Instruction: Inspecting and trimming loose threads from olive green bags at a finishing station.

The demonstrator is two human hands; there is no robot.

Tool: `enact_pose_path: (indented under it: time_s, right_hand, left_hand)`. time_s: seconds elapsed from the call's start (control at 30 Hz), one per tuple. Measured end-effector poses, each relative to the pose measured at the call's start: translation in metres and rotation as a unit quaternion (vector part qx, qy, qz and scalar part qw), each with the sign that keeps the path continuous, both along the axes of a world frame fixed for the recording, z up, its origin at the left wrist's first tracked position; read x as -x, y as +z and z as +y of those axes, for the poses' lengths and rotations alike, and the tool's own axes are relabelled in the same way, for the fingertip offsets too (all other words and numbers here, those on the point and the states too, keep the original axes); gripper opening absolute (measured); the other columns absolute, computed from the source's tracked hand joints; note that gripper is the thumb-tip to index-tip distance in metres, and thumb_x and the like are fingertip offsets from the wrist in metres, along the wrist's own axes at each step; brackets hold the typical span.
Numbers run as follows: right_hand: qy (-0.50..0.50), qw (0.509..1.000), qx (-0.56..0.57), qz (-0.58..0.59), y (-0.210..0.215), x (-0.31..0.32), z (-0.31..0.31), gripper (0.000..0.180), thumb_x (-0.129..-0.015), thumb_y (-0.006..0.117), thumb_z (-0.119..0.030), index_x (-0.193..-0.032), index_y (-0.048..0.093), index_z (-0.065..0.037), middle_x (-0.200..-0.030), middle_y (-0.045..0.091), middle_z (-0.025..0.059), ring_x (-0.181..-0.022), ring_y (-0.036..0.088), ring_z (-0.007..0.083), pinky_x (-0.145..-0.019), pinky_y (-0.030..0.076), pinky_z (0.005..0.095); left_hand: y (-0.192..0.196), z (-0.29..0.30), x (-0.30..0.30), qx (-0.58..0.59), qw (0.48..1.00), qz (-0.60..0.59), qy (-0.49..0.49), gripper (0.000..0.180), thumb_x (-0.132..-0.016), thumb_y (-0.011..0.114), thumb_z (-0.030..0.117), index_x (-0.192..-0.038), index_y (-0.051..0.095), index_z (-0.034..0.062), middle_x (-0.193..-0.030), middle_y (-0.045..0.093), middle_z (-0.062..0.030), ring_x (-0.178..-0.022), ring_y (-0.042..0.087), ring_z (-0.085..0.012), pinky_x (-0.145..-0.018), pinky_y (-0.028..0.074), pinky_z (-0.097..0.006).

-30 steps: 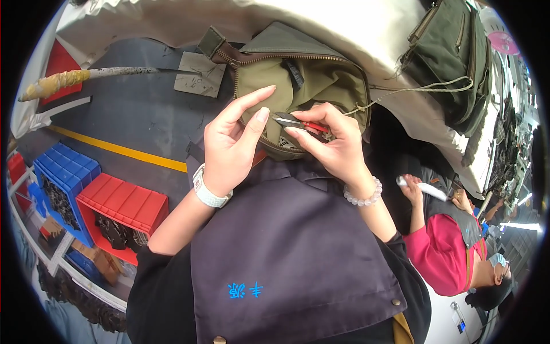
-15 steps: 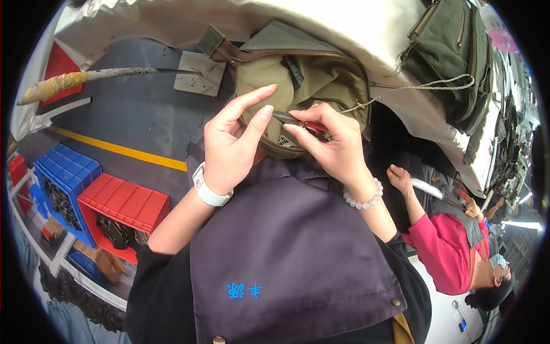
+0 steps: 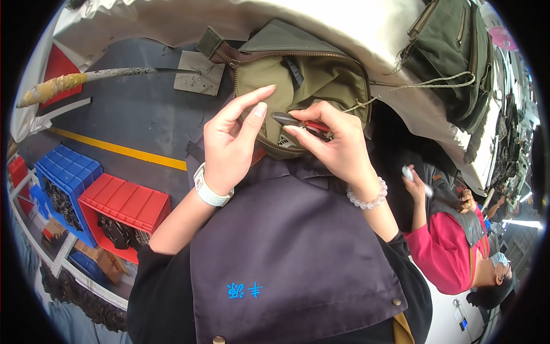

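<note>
An olive green bag with an open zipper lies at the edge of a pale table, against my dark apron. My right hand grips small red-handled snips, their tip pointing left at the bag's zipper edge. My left hand is beside the tip, its thumb and forefinger apart and close to the bag's rim. I cannot tell whether they pinch a thread. A white watch is on my left wrist, a bead bracelet on my right.
A second olive bag with a cord lies on the table at the upper right. A person in a pink top sits at the right. Blue and red bins stand on the floor at the left, beside a yellow floor line.
My hands have barely moved; the left fingers stay spread by the snips. The neighbour's raised hand at the right has shifted lower and closer in.
</note>
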State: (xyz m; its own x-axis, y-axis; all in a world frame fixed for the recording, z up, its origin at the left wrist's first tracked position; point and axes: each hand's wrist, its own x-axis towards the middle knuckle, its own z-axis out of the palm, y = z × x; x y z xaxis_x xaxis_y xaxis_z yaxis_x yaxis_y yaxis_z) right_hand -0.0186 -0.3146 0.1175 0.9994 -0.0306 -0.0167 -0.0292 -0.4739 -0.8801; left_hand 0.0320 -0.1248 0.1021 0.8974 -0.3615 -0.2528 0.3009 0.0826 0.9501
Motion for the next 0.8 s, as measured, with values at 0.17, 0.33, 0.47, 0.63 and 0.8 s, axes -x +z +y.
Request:
enact_pose_path:
  time_s: [0.17,0.33,0.47,0.63,0.8]
  right_hand:
    - [0.005,1.000,0.001,0.015,0.0017,-0.0008,-0.0004,0.022,-0.084,0.081,-0.015,-0.094,0.067,-0.002,-0.084,0.073,0.0087,-0.074,0.073,0.0199,-0.065,0.056,0.0285]
    - [0.005,1.000,0.010,0.009,0.0004,-0.0004,0.0002,0.020,-0.085,0.080,-0.015,-0.095,0.067,-0.003,-0.085,0.073,0.0086,-0.073,0.073,0.0195,-0.064,0.056,0.0286]
    - [0.019,0.997,0.078,0.015,0.0060,0.0006,0.0022,0.018,-0.086,0.078,-0.013,-0.096,0.066,-0.004,-0.086,0.074,0.0088,-0.073,0.073,0.0199,-0.061,0.055,0.0292]
    - [-0.082,0.984,-0.156,0.037,-0.0035,0.0005,0.0001,0.022,-0.094,0.073,-0.012,-0.110,0.061,-0.004,-0.081,0.068,0.0006,-0.074,0.062,0.0058,-0.067,0.048,0.0218]
    - [0.006,0.979,-0.179,0.098,-0.0006,-0.0074,-0.0071,0.023,-0.092,0.071,-0.005,-0.113,0.061,-0.002,-0.088,0.062,-0.0012,-0.071,0.047,0.0039,-0.064,0.043,0.0210]
  left_hand:
    - [0.0011,-0.0017,0.0010,0.003,1.000,0.013,0.006,0.033,-0.098,0.063,0.000,-0.131,0.064,-0.0007,-0.119,0.067,-0.0044,-0.099,0.058,-0.0042,-0.083,0.047,-0.019]
    - [0.0007,-0.0019,0.0001,0.014,1.000,0.013,-0.003,0.034,-0.097,0.064,-0.001,-0.131,0.064,-0.0014,-0.120,0.067,-0.0043,-0.103,0.059,-0.0054,-0.083,0.049,-0.019]
    - [-0.0043,-0.0037,0.0007,0.028,1.000,-0.003,-0.004,0.035,-0.097,0.064,-0.002,-0.132,0.063,-0.0015,-0.121,0.066,-0.0052,-0.106,0.059,-0.0063,-0.086,0.048,-0.021]
    - [0.0015,0.0004,0.0019,0.003,1.000,-0.022,-0.013,0.040,-0.096,0.062,-0.004,-0.136,0.060,-0.0011,-0.125,0.064,-0.0063,-0.108,0.058,-0.0072,-0.086,0.048,-0.021]
    - [-0.0003,0.0007,0.0045,0.049,0.998,0.022,-0.038,0.049,-0.094,0.062,-0.006,-0.142,0.054,0.0001,-0.130,0.060,-0.0056,-0.105,0.057,-0.0055,-0.081,0.048,-0.019]
